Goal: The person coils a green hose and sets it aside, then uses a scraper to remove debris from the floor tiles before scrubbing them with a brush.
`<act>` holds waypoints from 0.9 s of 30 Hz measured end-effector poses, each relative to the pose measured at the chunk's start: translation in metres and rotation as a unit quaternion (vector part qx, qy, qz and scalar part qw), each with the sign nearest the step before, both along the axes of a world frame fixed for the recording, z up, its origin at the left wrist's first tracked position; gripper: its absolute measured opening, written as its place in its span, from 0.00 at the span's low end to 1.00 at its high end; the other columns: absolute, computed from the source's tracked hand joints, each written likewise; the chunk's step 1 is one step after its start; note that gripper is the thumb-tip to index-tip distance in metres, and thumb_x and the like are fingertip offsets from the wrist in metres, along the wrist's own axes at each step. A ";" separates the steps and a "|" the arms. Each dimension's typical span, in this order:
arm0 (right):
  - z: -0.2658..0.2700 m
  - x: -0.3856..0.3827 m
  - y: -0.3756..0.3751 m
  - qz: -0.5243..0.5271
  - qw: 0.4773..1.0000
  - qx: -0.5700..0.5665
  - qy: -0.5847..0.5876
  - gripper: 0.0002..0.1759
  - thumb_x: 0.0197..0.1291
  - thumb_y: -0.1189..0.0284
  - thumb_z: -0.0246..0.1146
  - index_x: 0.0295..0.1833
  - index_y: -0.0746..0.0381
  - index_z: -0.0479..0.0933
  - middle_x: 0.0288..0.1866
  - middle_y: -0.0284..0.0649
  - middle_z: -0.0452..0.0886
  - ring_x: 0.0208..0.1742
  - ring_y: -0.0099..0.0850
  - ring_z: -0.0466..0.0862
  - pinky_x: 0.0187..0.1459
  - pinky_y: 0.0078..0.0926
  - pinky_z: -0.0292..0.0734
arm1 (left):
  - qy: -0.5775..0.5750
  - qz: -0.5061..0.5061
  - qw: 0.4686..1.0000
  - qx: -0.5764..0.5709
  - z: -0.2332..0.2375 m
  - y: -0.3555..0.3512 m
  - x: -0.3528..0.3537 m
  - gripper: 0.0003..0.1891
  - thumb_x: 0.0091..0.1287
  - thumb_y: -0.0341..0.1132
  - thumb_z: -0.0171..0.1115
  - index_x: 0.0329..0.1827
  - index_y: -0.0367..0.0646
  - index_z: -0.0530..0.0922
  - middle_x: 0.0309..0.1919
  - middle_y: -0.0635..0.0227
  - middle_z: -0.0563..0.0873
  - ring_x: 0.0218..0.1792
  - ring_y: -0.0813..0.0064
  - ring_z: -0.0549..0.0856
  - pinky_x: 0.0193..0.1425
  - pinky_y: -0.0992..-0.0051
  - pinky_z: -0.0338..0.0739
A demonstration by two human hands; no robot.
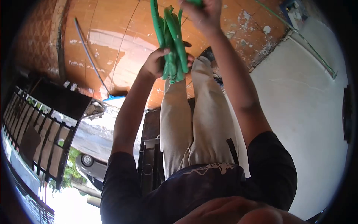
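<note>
A green hose [173,28] is gathered in loops in front of the person's legs, held off the orange floor [138,41] by the hands. The left hand [156,62] is closed around the lower part of the bundle, thumb on one side and fingertips showing on the other, probably so that the loops stay pressed together and do not slip apart. The right hand [206,16] is raised beside the upper end and blurred; its fingers seem curled round another green length, cut off by the top of the view. Holding this part apart from the bundle likely keeps it free of the loops.

The bundle's long axis runs roughly in line with the trousers [210,108]: the folded lower ends point back toward the body, the upper loops point away from it. How steeply it hangs, I cannot tell.

A long-handled squeegee [89,58] has its blue head at the floor's edge nearest the gate [41,136], its handle reaching inward over the tiles. Across from it, a thin green line [278,16] runs along the floor's edge toward the white wall [294,112].
</note>
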State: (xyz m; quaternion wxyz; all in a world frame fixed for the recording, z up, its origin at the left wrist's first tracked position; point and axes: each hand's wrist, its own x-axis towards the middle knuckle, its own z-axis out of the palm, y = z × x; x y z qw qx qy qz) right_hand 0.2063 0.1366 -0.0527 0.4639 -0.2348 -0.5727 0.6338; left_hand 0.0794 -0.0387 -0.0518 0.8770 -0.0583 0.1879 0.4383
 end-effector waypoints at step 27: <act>0.045 0.180 -0.087 0.164 0.865 -0.159 -0.447 0.21 0.62 0.64 0.69 0.50 0.69 0.74 0.33 0.45 0.81 0.39 0.42 0.86 0.45 0.41 0.76 | 0.223 -0.175 0.946 0.154 -0.099 0.041 0.231 0.28 0.66 0.35 0.68 0.69 0.44 0.71 0.51 0.63 0.83 0.53 0.71 0.82 0.58 0.69 0.77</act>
